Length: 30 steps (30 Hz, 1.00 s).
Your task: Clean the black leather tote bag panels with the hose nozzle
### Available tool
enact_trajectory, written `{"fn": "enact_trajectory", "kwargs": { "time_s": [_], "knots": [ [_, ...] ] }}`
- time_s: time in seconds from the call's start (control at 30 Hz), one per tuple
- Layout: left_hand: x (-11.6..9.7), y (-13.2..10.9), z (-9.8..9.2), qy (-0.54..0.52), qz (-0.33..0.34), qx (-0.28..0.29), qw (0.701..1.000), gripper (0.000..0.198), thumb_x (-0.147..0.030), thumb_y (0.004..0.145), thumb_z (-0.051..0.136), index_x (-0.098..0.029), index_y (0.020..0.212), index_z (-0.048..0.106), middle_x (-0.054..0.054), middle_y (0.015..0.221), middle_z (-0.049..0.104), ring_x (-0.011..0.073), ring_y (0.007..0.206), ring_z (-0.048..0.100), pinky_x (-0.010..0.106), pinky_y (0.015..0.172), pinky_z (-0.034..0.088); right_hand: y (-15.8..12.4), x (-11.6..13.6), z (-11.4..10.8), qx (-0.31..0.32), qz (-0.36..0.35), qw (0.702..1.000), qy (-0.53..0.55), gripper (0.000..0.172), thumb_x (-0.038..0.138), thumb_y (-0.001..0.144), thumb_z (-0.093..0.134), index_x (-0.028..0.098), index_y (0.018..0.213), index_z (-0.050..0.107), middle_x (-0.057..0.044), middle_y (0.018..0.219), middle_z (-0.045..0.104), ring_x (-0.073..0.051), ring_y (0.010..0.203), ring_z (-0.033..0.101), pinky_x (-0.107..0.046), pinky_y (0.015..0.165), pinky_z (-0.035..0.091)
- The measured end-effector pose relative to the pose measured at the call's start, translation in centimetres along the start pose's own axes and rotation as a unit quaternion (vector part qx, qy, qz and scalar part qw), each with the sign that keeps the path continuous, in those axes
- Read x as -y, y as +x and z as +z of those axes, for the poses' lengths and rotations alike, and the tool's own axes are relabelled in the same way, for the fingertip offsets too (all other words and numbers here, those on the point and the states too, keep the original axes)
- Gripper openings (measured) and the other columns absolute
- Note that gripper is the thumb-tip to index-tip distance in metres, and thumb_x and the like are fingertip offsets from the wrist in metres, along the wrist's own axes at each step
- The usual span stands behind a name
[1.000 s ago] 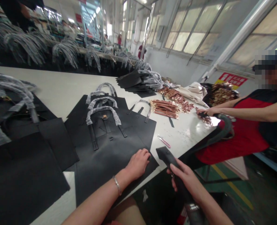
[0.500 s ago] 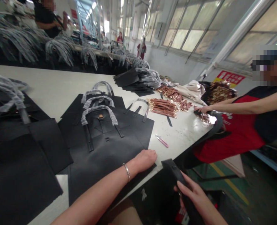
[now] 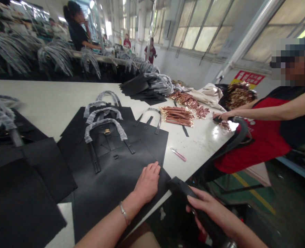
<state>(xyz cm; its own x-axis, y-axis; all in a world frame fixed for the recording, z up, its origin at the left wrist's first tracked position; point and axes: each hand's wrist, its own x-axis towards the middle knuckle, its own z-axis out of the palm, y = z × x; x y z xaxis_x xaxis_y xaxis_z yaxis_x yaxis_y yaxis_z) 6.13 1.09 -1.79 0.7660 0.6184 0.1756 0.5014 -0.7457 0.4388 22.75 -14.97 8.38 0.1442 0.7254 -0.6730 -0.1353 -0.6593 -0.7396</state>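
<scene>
My left hand (image 3: 147, 181) lies palm down on a flat black bag panel (image 3: 111, 186) near its right edge, fingers stretched forward. Farther up, the panel carries a plastic-wrapped handle (image 3: 104, 125) and a small gold clasp (image 3: 107, 131); more panels with wrapped handles are layered behind it. Off the table's front edge, my right hand (image 3: 206, 206) is wrapped round a long black hand-held tool (image 3: 179, 187) with a flat, broad end. That end is close to the panel's right corner; I cannot tell whether they touch. The tool's exact kind is unclear.
Pink-handled snips (image 3: 178, 154) lie on the white table (image 3: 201, 144). Brown straps with gold hooks (image 3: 177, 116) are bundled farther back, beside a stack of black pieces (image 3: 139, 88). More black panels (image 3: 20, 199) lie left. A co-worker in a red apron (image 3: 266, 141) stands right, holding a black hose-like tool.
My left hand has slid left and back from the panel's corner, its curled fingers now stretched out. The tool in my right hand has moved left, nearer the panel.
</scene>
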Motion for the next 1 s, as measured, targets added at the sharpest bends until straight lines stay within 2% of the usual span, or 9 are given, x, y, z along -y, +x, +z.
{"fn": "enact_trajectory", "kwargs": {
  "time_s": [0.2,0.33,0.43,0.53,0.63,0.73,0.83,0.93,1.0],
  "knots": [
    [-0.2,0.0,-0.4,-0.014,-0.006,0.004,1.0,0.038,-0.014,0.091,0.035,-0.015,0.128,0.047,0.011,0.141,0.046,0.0237,0.127,0.04,0.04,0.106,0.035,3.0,1.8,1.4,-0.01,-0.04,0.999,-0.021,0.048,0.045,0.081,0.063,0.021,0.122,0.053,0.002,0.072,0.064,-0.009,0.037,0.057,-0.018,0.031,0.046],
    [-0.1,-0.4,0.0,-0.015,-0.037,-0.023,0.999,0.045,-0.022,0.089,0.042,-0.013,0.132,0.042,0.014,0.143,0.043,0.026,0.129,0.04,0.043,0.108,0.034,4.7,3.3,1.2,-0.091,-0.113,0.989,-0.022,0.044,0.046,0.083,0.06,0.021,0.118,0.052,0.002,0.079,0.063,-0.008,0.041,0.057,-0.018,0.035,0.047],
    [0.0,-0.5,0.6,0.03,-0.089,-0.067,0.993,0.055,-0.032,0.087,0.046,-0.008,0.136,0.038,0.02,0.148,0.034,0.0333,0.138,0.028,0.052,0.111,0.026,3.7,3.5,0.2,-0.112,-0.121,0.986,-0.029,0.049,0.046,0.084,0.06,0.023,0.125,0.047,0.001,0.083,0.064,-0.008,0.045,0.059,-0.019,0.038,0.048],
    [-0.1,-0.5,0.9,0.069,-0.099,-0.072,0.99,0.06,-0.04,0.089,0.043,-0.005,0.137,0.038,0.022,0.151,0.029,0.0354,0.142,0.017,0.055,0.114,0.017,1.6,1.9,-0.8,-0.076,-0.069,0.994,-0.045,0.057,0.046,0.083,0.062,0.025,0.132,0.043,0.001,0.081,0.064,-0.008,0.041,0.058,-0.018,0.035,0.046],
    [-0.2,-0.4,0.9,0.086,-0.095,-0.058,0.99,0.061,-0.043,0.09,0.04,-0.004,0.138,0.039,0.022,0.152,0.026,0.035,0.143,0.015,0.053,0.115,0.014,0.0,-0.3,-1.0,-0.045,-0.012,0.998,-0.042,0.066,0.047,0.082,0.063,0.027,0.139,0.038,0.002,0.078,0.066,-0.008,0.037,0.058,-0.017,0.033,0.044],
    [-0.3,-0.3,0.8,0.095,-0.096,-0.059,0.989,0.061,-0.043,0.091,0.04,-0.006,0.139,0.04,0.02,0.153,0.027,0.0348,0.143,0.015,0.054,0.115,0.014,-0.1,-1.4,-0.6,-0.03,0.015,0.999,-0.024,0.065,0.048,0.083,0.061,0.026,0.14,0.037,0.001,0.078,0.068,-0.008,0.037,0.058,-0.016,0.033,0.044],
    [-0.4,-0.4,0.8,0.102,-0.094,-0.062,0.988,0.06,-0.043,0.09,0.041,-0.008,0.138,0.041,0.02,0.152,0.029,0.0353,0.143,0.016,0.055,0.114,0.014,0.8,-0.7,0.0,-0.039,-0.004,0.999,0.003,0.057,0.047,0.086,0.058,0.024,0.136,0.041,0.0,0.077,0.068,-0.008,0.038,0.058,-0.017,0.033,0.045],
    [-0.4,-0.4,0.8,0.101,-0.093,-0.064,0.988,0.059,-0.043,0.09,0.04,-0.009,0.138,0.041,0.019,0.152,0.029,0.0349,0.143,0.017,0.055,0.114,0.014,1.3,0.2,0.0,-0.098,-0.041,0.994,0.011,0.054,0.047,0.085,0.059,0.023,0.132,0.045,0.001,0.078,0.067,-0.008,0.04,0.057,-0.017,0.034,0.045],
    [-0.3,-0.4,0.8,0.097,-0.092,-0.064,0.989,0.059,-0.043,0.09,0.04,-0.009,0.138,0.041,0.019,0.152,0.029,0.0348,0.143,0.017,0.055,0.114,0.015,0.8,0.3,-0.4,-0.11,-0.048,0.993,0.006,0.056,0.048,0.084,0.061,0.025,0.132,0.044,0.0,0.08,0.068,-0.008,0.041,0.058,-0.018,0.035,0.046]
  ]
}}
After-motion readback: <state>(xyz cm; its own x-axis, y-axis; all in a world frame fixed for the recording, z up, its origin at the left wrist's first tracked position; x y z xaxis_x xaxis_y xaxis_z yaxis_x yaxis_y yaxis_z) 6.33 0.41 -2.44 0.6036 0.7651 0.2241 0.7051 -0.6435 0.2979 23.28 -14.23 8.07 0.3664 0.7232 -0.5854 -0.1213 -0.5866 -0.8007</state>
